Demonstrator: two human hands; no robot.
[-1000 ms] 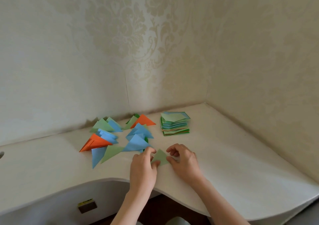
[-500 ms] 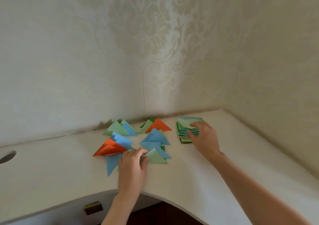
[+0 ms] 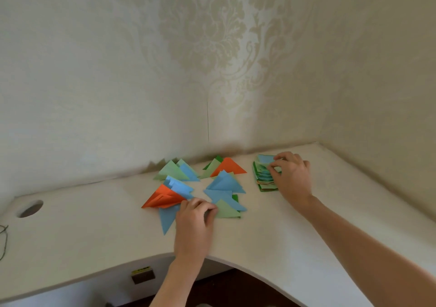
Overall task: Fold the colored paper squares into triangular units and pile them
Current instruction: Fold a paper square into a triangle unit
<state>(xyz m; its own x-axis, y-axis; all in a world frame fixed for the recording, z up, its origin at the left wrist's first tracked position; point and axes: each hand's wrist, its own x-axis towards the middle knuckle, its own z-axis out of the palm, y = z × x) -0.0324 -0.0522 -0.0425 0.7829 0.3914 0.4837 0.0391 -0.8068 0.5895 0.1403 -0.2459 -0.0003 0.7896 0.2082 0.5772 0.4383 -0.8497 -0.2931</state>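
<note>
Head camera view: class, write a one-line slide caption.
Right hand picks at the stack of coloured paper squares; left hand rests by the folded light-green paper triangle.

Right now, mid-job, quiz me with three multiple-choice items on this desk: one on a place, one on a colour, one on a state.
1. Where is the stack of unfolded squares?
A. Left of the folded triangles
B. Right of the folded triangles
C. On the floor

2. What colour is the triangle beside the left hand?
A. Light green
B. Orange
C. Purple

3. What is the right hand doing?
A. Hanging off the desk
B. Pinching paper at the stack's top
C. Lying flat, away from any paper

Answers: 1 B, the stack sits right of the spread triangles near the corner. 2 A, it is pale green. 3 B, its fingers curl on the top sheets.
</note>
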